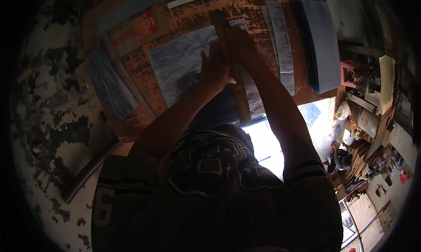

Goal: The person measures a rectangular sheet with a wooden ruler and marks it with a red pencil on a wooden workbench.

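A blue-grey sheet with a cloudy pattern (169, 61) lies on the worn brown table (136, 70). Across it, running from the far side toward my body, is a long, narrow wooden strip (239, 98). My left hand (215, 70) rests against the strip's left side with its fingers stretched out and its thumb reaching over the wood. Close to the strip's far end, my right hand (241, 43) is curled at its right side. Deep shadow covers those fingers, and whatever they grip cannot be made out.
A stack of blue-grey boards (319, 46) stands along the table's right side, beside narrow sheet strips (280, 41). At left lies another blue sheet (111, 82); a white strip (183, 1) is at the far edge. Another person (341, 157) is beside piled wood sticks (357, 164).
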